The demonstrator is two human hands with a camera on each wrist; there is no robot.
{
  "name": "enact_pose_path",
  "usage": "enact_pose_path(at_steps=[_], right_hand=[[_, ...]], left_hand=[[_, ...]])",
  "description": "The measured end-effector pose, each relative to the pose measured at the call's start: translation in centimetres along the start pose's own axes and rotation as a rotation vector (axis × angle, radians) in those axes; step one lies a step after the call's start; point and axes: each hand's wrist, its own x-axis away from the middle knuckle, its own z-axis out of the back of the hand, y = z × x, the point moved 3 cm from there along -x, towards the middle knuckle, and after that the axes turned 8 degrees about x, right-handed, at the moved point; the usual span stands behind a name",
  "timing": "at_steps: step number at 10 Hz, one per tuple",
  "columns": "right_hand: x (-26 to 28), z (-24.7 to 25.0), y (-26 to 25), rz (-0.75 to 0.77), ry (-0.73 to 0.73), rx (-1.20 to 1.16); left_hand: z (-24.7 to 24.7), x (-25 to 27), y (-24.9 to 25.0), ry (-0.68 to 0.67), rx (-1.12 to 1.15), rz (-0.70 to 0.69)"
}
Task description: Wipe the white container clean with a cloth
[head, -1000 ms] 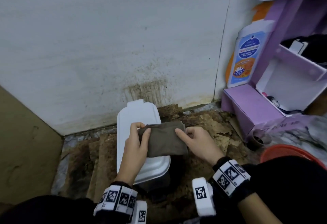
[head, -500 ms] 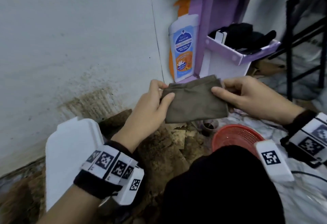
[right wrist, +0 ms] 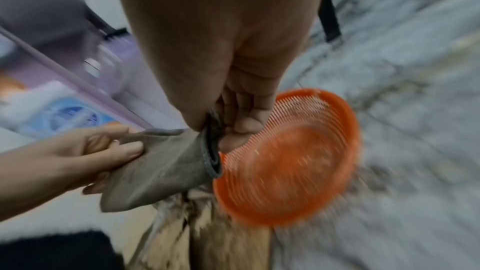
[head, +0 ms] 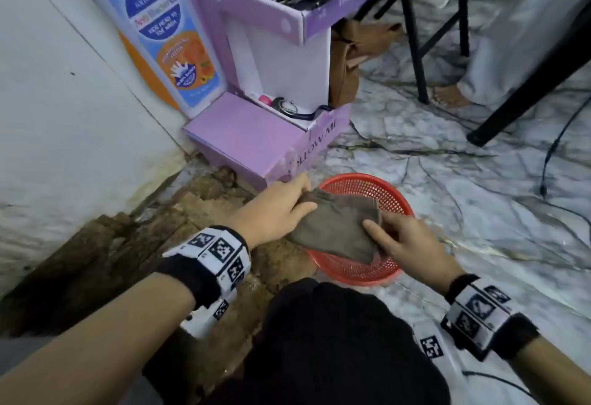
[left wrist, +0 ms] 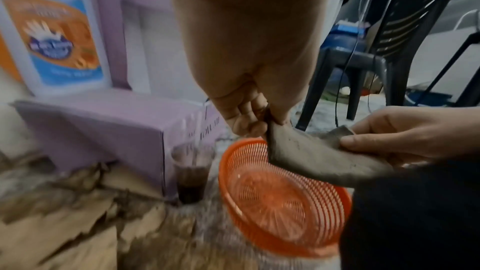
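Nearest, the right hand (head: 403, 241) pinches one end of the cloth (head: 335, 228) between thumb and fingers; the left hand (head: 277, 212) pinches the other end. The folded brown cloth hangs between both grips, above the red basket (head: 388, 272) on the floor. Beyond, a purple box (head: 252, 135) reads "FOLLOW ME"; the bottle (head: 160, 30) label reads "Anti Bacterial".

I see a dull grey-brown cloth (head: 335, 228) over an orange-red mesh basket (head: 361, 272). My wristbands (head: 220, 254) are black with white blocks of black square codes. The cardboard stand (head: 256, 135) is lilac with white inner walls; the bottle (head: 160, 30) beside it is white, its label blue and orange. The floor (head: 479, 212) is pale grey marble with dark veins.
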Motion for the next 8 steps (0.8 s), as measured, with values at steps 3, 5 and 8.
enact_pose_path(at_steps=[3, 5, 8], right_hand=[[3.5, -12.1, 7.8, -0.308, -0.102, -0.080], [3.3, -15.8, 9.3, -0.377, 0.037, -0.076], [3.8, -16.3, 9.7, -0.507, 0.079, 0.167]], left_hand=[[-12.3, -2.9, -8.8, -0.267, 0.046, 0.224], [-13.9, -3.8, -11.2, -0.205, 0.074, 0.294], [-14.7, -3.9, -11.9, -0.170, -0.002, 0.340]])
